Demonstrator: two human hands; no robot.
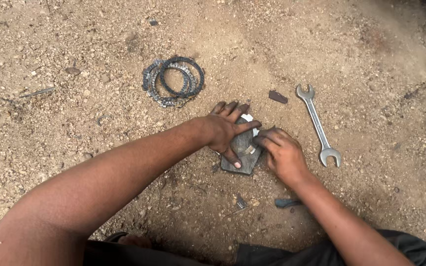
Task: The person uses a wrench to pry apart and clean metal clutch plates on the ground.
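My left hand (225,129) presses down on a flat dark slab (240,160) lying on the dirt, fingers spread over a round dark part on top of it. My right hand (282,153) is at the slab's right edge, its fingertips pinched on a small pale piece (250,149) against the slab. What lies under the palms is hidden.
A silver double open-ended wrench (317,124) lies on the ground to the right. A stack of toothed dark rings (173,81) sits behind the hands. A small dark fragment (277,96) and a bluish scrap (286,202) lie nearby on gravelly dirt.
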